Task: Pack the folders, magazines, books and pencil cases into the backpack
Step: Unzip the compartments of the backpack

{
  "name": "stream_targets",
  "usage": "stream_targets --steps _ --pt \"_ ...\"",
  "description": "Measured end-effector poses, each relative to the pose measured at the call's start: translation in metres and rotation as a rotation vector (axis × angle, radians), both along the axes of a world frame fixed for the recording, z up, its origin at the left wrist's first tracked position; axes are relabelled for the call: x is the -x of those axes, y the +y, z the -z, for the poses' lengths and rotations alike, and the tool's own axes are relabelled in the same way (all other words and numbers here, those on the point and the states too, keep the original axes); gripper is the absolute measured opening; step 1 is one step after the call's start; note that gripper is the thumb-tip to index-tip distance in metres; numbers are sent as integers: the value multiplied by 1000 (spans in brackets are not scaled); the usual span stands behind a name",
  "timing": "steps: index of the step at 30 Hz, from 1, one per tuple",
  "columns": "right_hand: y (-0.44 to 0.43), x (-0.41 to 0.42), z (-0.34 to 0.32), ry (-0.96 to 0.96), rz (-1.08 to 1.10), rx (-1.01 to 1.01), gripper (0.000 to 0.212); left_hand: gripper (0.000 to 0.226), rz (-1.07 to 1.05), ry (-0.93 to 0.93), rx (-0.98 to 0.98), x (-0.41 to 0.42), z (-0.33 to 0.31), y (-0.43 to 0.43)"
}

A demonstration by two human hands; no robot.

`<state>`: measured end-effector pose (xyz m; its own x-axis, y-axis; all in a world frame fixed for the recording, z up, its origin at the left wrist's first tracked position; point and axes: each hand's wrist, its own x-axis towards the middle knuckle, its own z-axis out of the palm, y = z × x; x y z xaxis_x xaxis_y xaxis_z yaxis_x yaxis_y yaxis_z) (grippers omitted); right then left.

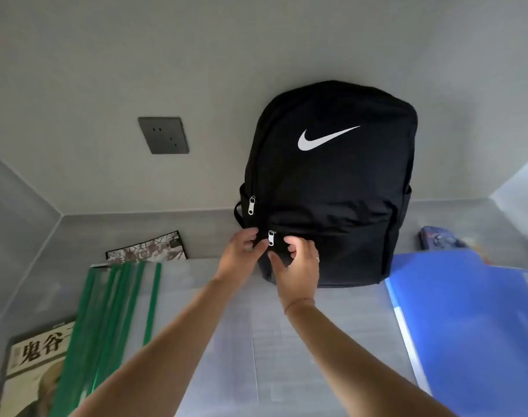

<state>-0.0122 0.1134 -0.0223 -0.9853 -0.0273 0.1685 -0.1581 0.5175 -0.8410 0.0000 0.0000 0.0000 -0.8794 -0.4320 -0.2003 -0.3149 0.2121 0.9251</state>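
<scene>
A black backpack (332, 176) with a white swoosh stands upright against the wall, both zips closed. My left hand (240, 255) pinches the fabric just left of the front pocket's silver zip pull (271, 238). My right hand (297, 266) grips the pocket fabric just right of the pull. Clear folders with green spines (118, 305) lie at the left, over a book with Chinese title (37, 353). A patterned magazine (148, 246) lies behind them. A blue folder (473, 320) lies at the right, with a dark patterned pencil case (440, 237) behind it.
A grey wall socket (163, 135) sits left of the backpack. The grey desk (76, 230) is boxed in by walls at the back and both sides. A clear sheet (256, 341) lies under my forearms.
</scene>
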Motion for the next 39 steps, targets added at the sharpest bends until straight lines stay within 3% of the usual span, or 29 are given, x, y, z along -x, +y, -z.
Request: stream_targets --steps 4,10,17,24,27,39 --pt "-11 1 0 -38 97 2 33 16 -17 9 -86 10 7 5" --pt "-22 5 2 -146 70 35 23 8 -66 81 -76 9 11 10" --pt "-16 8 -9 -168 74 75 14 13 -100 105 -17 3 6 14" --pt "2 14 -17 -129 85 22 13 39 -42 130 188 20 4 22" --pt "9 17 -20 -121 89 23 15 34 -29 137 254 24 3 25" --pt "21 20 -16 -137 6 37 14 17 -107 42 151 32 -1 45"
